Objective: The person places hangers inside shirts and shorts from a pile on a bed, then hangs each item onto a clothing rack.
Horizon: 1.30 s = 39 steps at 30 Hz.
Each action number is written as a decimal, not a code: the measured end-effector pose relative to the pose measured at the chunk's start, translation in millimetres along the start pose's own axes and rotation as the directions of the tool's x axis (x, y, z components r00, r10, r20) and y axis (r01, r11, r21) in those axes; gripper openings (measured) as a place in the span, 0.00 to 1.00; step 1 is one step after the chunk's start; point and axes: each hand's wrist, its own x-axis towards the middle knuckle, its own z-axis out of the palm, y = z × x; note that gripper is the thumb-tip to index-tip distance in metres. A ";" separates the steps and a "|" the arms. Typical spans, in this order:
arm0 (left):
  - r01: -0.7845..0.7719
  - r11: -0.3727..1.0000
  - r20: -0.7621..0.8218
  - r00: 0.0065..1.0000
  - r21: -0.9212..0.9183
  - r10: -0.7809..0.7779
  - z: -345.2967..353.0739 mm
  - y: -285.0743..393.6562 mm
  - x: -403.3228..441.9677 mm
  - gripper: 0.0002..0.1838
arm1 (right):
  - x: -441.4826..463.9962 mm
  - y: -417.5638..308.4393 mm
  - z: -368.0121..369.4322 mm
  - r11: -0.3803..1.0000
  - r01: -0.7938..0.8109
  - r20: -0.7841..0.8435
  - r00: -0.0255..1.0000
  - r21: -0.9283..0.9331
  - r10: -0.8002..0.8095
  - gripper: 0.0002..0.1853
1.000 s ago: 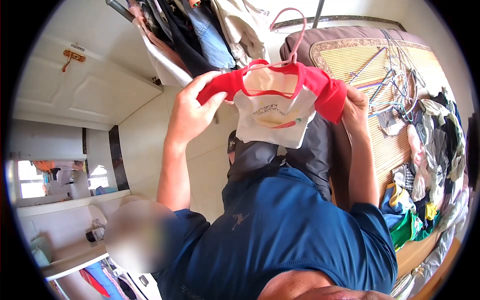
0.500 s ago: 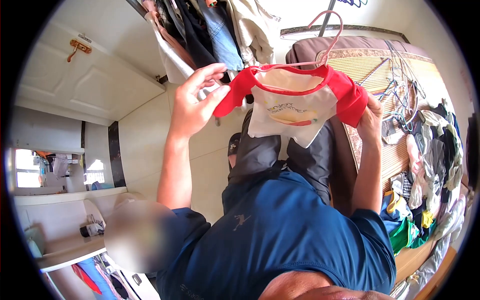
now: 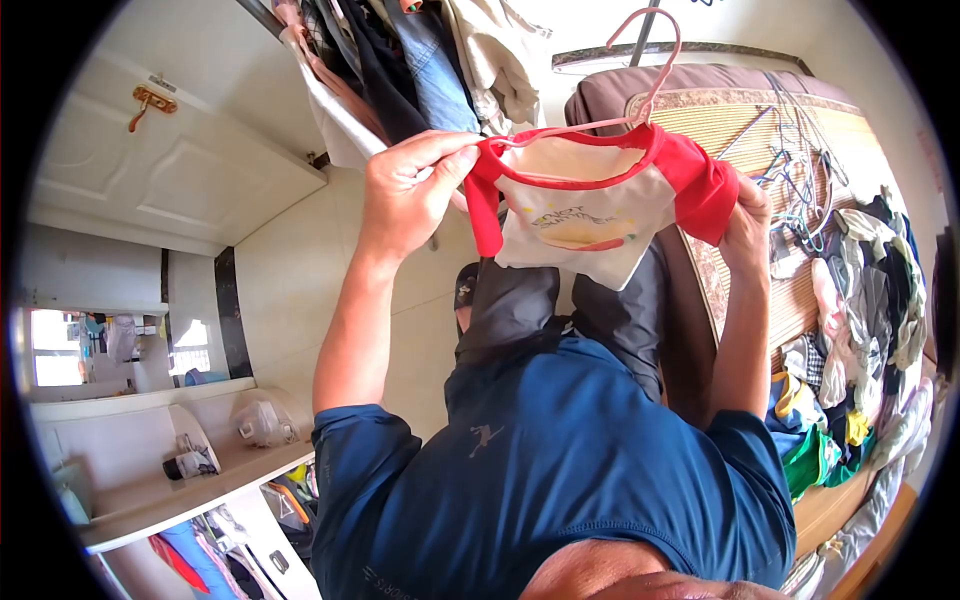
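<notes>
A small white T-shirt [image 3: 590,222] with red sleeves and a printed front is held up before me, with a pink hanger [image 3: 652,100] inside its neckline and the hook rising above. My left hand [image 3: 412,190] pinches the shirt between thumb and fingers at the shoulder by the collar; the sleeve on that side hangs down. At the other side, my right hand [image 3: 748,222] is closed on the edge of the red sleeve. Part of the hanger is hidden inside the shirt.
Clothes [image 3: 440,70] hang from a rail ahead. To the right, a bed with a woven mat [image 3: 790,320] bears tangled hangers [image 3: 805,190] and a clothes pile [image 3: 860,300]. A white door [image 3: 170,130] and open shelving [image 3: 130,500] are on the left.
My left hand has moved from the sleeve's outer side up to the shoulder by the collar and pinches it. The sleeve there now hangs down. My right hand keeps its hold.
</notes>
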 end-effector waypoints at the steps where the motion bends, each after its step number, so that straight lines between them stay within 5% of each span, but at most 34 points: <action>1: -0.015 1.000 -0.011 1.000 0.012 0.015 -0.6 -0.3 -0.6 0.09 | 1.0 -2.0 3.4 1.000 0.001 0.008 1.000 -0.010 -0.001 0.13; 13: -0.147 0.981 0.019 0.989 0.124 0.146 -4.4 -3.0 2.1 0.06 | -1.1 -1.6 6.0 0.999 -0.027 0.001 1.000 0.017 0.027 0.12; 23: -0.202 0.975 -0.166 0.962 0.095 0.215 9.8 10.0 7.7 0.05 | -2.8 -2.9 8.7 0.992 0.013 0.021 1.000 -0.123 -0.010 0.13; 25: -0.217 0.976 -0.072 0.973 0.029 0.219 19.9 8.3 9.7 0.05 | -2.3 -2.4 12.4 0.994 0.018 0.024 1.000 -0.111 -0.016 0.13; 29: 0.051 0.998 0.066 0.996 0.027 -0.053 22.4 10.5 5.1 0.06 | -1.0 -4.6 16.5 0.993 0.030 0.010 1.000 -0.116 -0.029 0.11; 33: -0.027 1.000 0.034 0.999 -0.012 0.027 39.7 23.0 4.6 0.06 | -0.9 -10.1 22.5 0.994 0.021 0.004 1.000 -0.104 -0.021 0.10; 37: -0.138 0.973 0.100 0.988 0.183 0.121 38.6 25.0 7.2 0.05 | 1.9 -8.3 16.7 0.989 0.047 0.056 0.998 -0.142 -0.040 0.11; 39: -0.165 0.951 0.091 0.985 0.260 0.146 36.7 27.2 9.1 0.05 | 1.2 -13.1 21.6 0.992 -0.069 0.002 0.998 0.103 0.069 0.15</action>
